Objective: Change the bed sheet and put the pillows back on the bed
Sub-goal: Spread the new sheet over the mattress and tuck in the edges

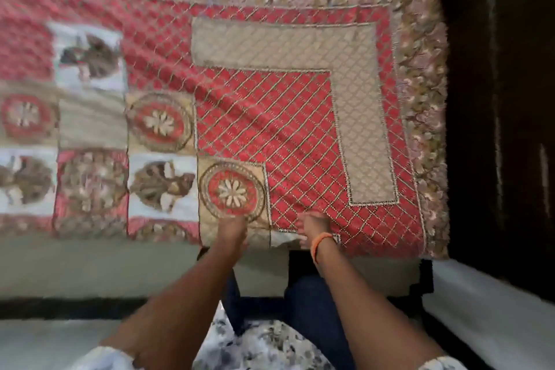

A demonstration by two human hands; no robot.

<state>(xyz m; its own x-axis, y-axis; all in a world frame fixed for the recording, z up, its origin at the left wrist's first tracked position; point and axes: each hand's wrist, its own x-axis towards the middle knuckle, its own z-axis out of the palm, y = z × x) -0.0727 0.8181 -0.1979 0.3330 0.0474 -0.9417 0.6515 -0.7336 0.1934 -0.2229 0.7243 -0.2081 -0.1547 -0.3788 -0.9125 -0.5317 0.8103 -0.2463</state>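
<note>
A red quilted bed sheet point(270, 117) with beige panels and round flower patches lies spread over the bed, wrinkled diagonally across its middle. Under it, a floral pink-and-tan cover point(420, 75) shows along the far and right edges. My left hand point(232, 230) and my right hand point(312, 227), the latter with an orange band at the wrist, both grip the sheet's near edge at the side of the bed, fingers curled over the hem. No pillows are in view. The picture is blurred by motion.
The pale bed side point(90, 267) runs below the sheet's edge. Dark wooden furniture point(504, 99) stands along the right. A white surface point(495, 309) sits at lower right. My legs in dark trousers point(303, 303) stand against the bed.
</note>
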